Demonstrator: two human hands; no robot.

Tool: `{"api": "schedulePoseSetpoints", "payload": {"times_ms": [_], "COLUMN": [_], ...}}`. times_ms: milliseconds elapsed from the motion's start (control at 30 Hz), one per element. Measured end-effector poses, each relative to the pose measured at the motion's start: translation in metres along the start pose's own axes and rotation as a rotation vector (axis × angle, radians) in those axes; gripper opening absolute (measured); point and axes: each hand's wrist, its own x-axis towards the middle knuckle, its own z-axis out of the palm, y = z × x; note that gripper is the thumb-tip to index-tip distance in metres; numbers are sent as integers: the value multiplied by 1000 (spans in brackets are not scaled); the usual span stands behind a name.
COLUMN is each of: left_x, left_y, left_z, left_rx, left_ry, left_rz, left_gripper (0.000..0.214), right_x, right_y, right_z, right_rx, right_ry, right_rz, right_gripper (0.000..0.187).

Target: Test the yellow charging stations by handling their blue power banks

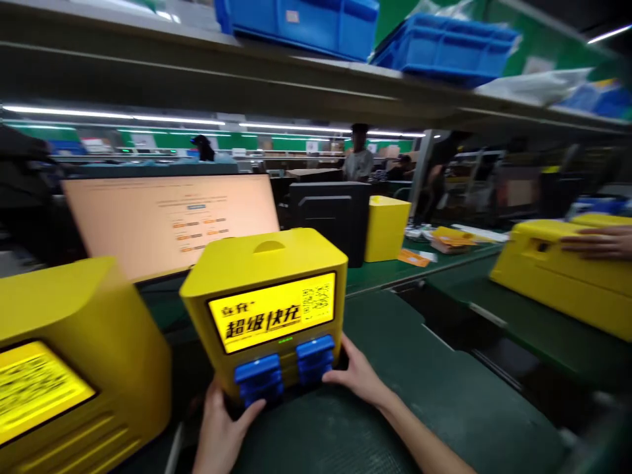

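A yellow charging-station box (266,263) with a lit yellow screen (274,313) and blue power banks (285,372) in its front slots stands on the green bench in front of me. My left hand (222,421) grips its lower left front corner, fingers curled against the base. My right hand (358,375) holds the lower right corner, fingers tucked under beside the blue power banks.
A second yellow station (74,368) stands at my left. Behind is a monitor (168,220), a black box (336,217) and a small yellow box (386,227). Another person's hand (600,242) rests on a yellow station (557,276) at right. Blue crates (444,49) sit on the overhead shelf.
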Motion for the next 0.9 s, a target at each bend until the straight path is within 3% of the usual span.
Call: {"api": "schedulePoseSetpoints", "payload": {"times_ms": [100,200,333,500,633,733,833,900], "left_x": [-11,-19,-21,-18,-14,-13,-17,-20], "left_y": [12,14,18,41,49,29,-10,-36], "left_z": [5,2,-1,-1,-7,-15,-15,-8], "left_rx": [-115,-181,-274,-397,-453,-318,-15,170], "left_ry": [6,2,23,83,107,30,-97,-89], "left_rz": [-123,-151,-140,-158,-174,-153,-150,-121], "left_gripper": [120,110,95,107,116,113,101,91], "right_x": [-5,-9,-8,0,6,14,33,54], "right_y": [17,23,9,-22,-21,5,38,54], "right_z": [1,6,17,32,31,12,-18,-34], "right_rx": [-152,-231,-90,43,85,44,-54,-129], "right_ry": [56,80,168,268,286,246,361,449], "right_rz": [38,72,140,95,34,62,168,195], "right_gripper": [91,91,92,90,94,79,76,79]}}
